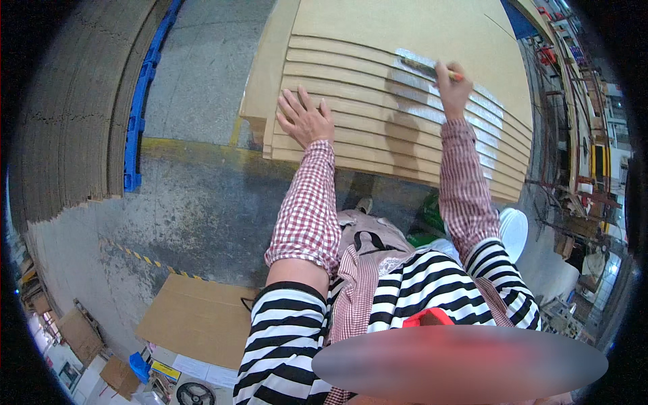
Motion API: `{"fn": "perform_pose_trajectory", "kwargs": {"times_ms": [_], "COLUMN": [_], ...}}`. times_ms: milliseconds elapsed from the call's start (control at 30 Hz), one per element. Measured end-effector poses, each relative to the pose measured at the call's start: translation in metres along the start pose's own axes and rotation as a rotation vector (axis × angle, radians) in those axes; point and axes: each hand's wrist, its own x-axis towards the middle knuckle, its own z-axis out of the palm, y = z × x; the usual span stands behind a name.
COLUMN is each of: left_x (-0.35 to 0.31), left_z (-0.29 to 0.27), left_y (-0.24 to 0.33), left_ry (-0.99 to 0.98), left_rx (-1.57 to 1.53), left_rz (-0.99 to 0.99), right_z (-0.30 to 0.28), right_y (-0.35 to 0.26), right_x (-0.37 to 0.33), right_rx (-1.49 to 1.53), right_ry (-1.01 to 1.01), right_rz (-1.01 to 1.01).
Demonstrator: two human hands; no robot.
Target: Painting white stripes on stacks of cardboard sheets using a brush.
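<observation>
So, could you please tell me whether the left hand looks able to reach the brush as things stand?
Probably yes: the left hand rests spread on the cardboard, and nothing seems to stand between it and the brush, though the right hand is holding that.

Left fingers (293,103) spread on stepped cardboard sheets (354,88); right fingers (443,74) grip brush (418,66) at white coating (484,113).

Bare hands number two, one left hand (305,120) and one right hand (453,88); red-and-white checked cloth sleeves (307,209), two; dark-headed brush (418,66), one. Overlapping brown cardboard sheets (358,140) number at least eight; black spoked handwheel (196,394), one.
</observation>
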Motion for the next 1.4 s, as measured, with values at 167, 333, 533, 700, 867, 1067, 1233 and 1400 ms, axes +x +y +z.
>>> {"fn": "perform_pose_trajectory", "kwargs": {"times_ms": [167,333,533,700,867,1067,1233,1400], "left_x": [0.000,-0.001,-0.001,-0.002,-0.002,-0.002,-0.002,-0.001], "left_z": [0.003,0.004,0.007,0.008,0.010,0.010,0.009,0.006], "left_y": [0.001,0.001,-0.001,-0.004,-0.003,-0.004,-0.003,-0.001], "left_ry": [-0.003,-0.020,-0.006,0.016,0.027,0.019,0.025,0.044], "left_rx": [-0.004,0.011,0.009,-0.025,-0.021,0.031,0.045,0.056], "left_rz": [0.001,0.010,0.030,0.029,0.040,0.037,0.036,0.046], "right_z": [-0.005,-0.042,-0.002,-0.029,-0.063,-0.055,-0.113,-0.128], "right_y": [0.004,-0.003,0.008,0.012,-0.001,0.031,0.033,0.027], "right_x": [-0.076,-0.118,-0.041,-0.164,-0.153,-0.067,-0.161,-0.089], "right_rx": [-0.288,-0.255,-0.201,-0.190,-0.166,-0.268,-0.278,0.107], "right_ry": [-0.107,-0.181,0.074,-0.235,-0.223,0.065,-0.215,-0.041], "right_rz": [-0.314,-0.195,-0.125,-0.311,-0.223,-0.047,-0.232,0.162]}}
